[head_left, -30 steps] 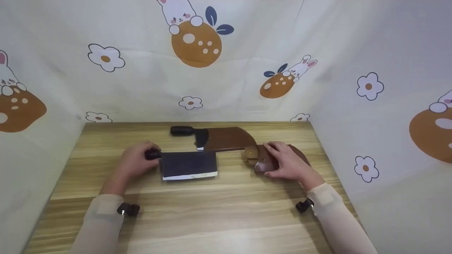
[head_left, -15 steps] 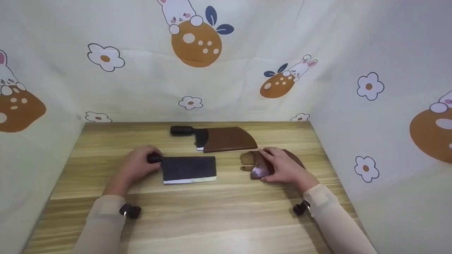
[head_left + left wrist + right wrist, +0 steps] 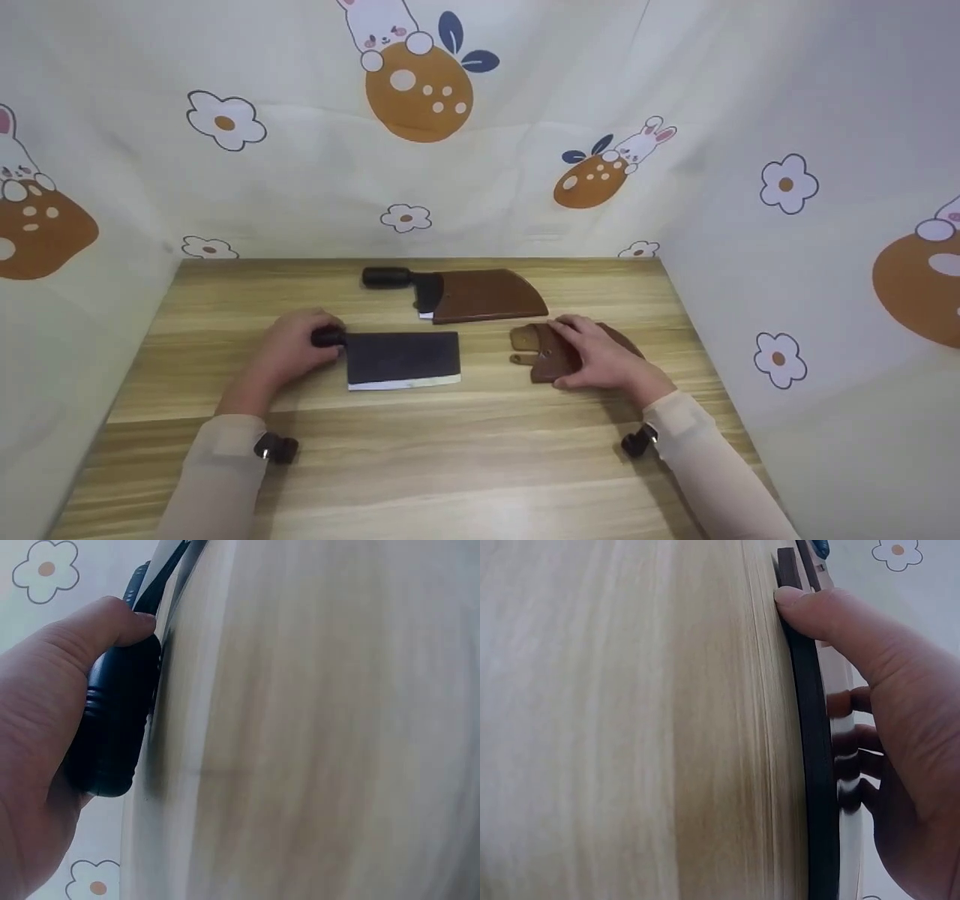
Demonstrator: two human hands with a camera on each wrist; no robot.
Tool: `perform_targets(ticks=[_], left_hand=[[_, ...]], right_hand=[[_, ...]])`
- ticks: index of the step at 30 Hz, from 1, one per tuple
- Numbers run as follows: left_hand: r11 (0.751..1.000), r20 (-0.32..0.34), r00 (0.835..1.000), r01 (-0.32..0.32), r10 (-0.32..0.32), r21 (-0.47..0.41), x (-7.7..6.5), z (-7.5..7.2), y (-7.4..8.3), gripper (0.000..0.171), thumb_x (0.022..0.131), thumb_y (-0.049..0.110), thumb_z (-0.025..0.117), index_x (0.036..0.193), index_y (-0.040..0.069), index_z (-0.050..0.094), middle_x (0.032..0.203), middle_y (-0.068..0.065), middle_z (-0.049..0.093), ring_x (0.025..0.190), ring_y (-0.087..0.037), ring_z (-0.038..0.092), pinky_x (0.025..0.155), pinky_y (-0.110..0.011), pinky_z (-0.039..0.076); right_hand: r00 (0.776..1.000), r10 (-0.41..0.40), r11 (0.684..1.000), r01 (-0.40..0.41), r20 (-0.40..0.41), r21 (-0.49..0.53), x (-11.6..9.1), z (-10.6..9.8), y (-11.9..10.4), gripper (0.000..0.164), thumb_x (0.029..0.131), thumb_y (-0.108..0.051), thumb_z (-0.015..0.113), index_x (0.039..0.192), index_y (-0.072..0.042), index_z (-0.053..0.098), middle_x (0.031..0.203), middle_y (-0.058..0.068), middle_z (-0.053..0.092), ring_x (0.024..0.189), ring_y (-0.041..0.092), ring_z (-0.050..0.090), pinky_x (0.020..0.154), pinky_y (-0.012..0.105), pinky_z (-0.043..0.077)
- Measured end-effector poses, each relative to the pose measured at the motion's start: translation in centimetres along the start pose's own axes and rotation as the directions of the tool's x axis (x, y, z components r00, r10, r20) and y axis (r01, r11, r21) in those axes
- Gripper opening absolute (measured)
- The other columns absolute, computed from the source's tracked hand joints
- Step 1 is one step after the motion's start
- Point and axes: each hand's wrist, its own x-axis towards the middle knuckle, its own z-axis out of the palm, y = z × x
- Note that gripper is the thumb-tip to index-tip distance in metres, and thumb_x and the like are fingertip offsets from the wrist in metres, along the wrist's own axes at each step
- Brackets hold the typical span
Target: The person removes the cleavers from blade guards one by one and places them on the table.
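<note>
My left hand point(image 3: 296, 343) holds a dark cleaver point(image 3: 403, 356) by its round black handle point(image 3: 120, 720). The blade points right, its pale cutting edge toward me, and it looks flat on the table. On the right, my right hand point(image 3: 600, 352) grips a brown leather knife sheath point(image 3: 551, 360) across its width. The thumb point(image 3: 802, 604) presses its near edge, while the other fingers reach over its face. Two tan strap ends point(image 3: 525, 340) stick out at its left; the palm covers much of the rest. A gap of table separates blade from sheath.
Behind them lies a second cleaver with a black handle point(image 3: 386, 277), its blade inside a brown sheath point(image 3: 487, 296). The wood-grain table point(image 3: 450, 465) meets patterned cloth walls point(image 3: 300, 187) at the back and sides.
The cleaver and the brown sheath have both come slightly toward me and settled onto the table. The sheath has also shifted a little left. Over the last half second hardly anything moves.
</note>
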Motion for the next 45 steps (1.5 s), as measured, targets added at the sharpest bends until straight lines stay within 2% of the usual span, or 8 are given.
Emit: perform_targets(ticks=[9,22,27,31,37,45], left_hand=[[1.000,-0.008,1.000,-0.004,0.004,0.004,-0.1,-0.2,0.0,0.036,0.093,0.014,0.087,0.127,0.007,0.079,0.123,-0.014,0.076,0.119,-0.041,0.070,0.108,-0.064,0.051],[0.998,0.031,0.998,0.056,-0.055,-0.005,0.1,-0.7,0.7,0.040,0.095,0.019,0.086,0.132,0.009,0.078,0.127,-0.014,0.075,0.123,-0.041,0.068,0.110,-0.066,0.050],[0.996,0.038,0.997,0.074,-0.073,-0.045,0.0,-1.1,1.0,0.046,0.095,0.021,0.086,0.138,0.008,0.074,0.133,-0.016,0.074,0.130,-0.045,0.065,0.115,-0.068,0.046],[0.998,0.004,0.999,0.042,-0.042,-0.056,0.2,-1.2,1.5,0.044,0.097,0.021,0.085,0.137,0.005,0.073,0.131,-0.017,0.074,0.127,-0.044,0.067,0.113,-0.067,0.047],[0.999,-0.045,0.998,-0.037,0.038,0.017,2.1,-0.9,2.6,0.034,0.098,0.019,0.082,0.127,0.003,0.076,0.123,-0.014,0.075,0.117,-0.039,0.069,0.103,-0.062,0.054],[0.997,-0.053,0.998,-0.044,0.047,0.060,6.0,-0.3,4.0,0.040,0.097,0.026,0.083,0.129,0.005,0.075,0.125,-0.018,0.072,0.118,-0.041,0.067,0.102,-0.063,0.053]], right_hand=[[1.000,0.011,1.000,-0.011,0.000,0.007,0.0,-0.2,-0.4,0.113,0.079,-0.048,0.095,0.171,-0.012,0.040,0.169,0.015,0.040,0.155,0.037,0.039,0.125,0.055,0.039],[1.000,0.004,1.000,-0.004,0.001,0.002,0.0,-0.7,-0.5,0.115,0.078,-0.052,0.096,0.170,-0.008,0.042,0.168,0.020,0.041,0.155,0.040,0.040,0.126,0.056,0.037],[1.000,-0.003,1.000,0.004,-0.025,0.009,0.0,-0.9,-0.5,0.121,0.075,-0.062,0.097,0.170,-0.009,0.043,0.169,0.016,0.042,0.157,0.037,0.038,0.128,0.055,0.035],[0.996,-0.031,1.000,0.031,-0.083,0.000,0.4,-1.2,-0.7,0.114,0.078,-0.063,0.096,0.166,-0.008,0.049,0.166,0.015,0.046,0.154,0.035,0.042,0.127,0.053,0.037],[0.985,-0.066,0.998,0.063,-0.162,-0.021,1.9,-1.8,-1.4,0.096,0.083,-0.054,0.095,0.157,-0.004,0.059,0.159,0.016,0.053,0.148,0.036,0.047,0.123,0.058,0.040],[0.983,-0.072,0.997,0.068,-0.170,-0.032,5.4,-2.2,-2.5,0.090,0.085,-0.048,0.095,0.153,-0.001,0.061,0.155,0.017,0.056,0.143,0.034,0.048,0.122,0.055,0.040]])
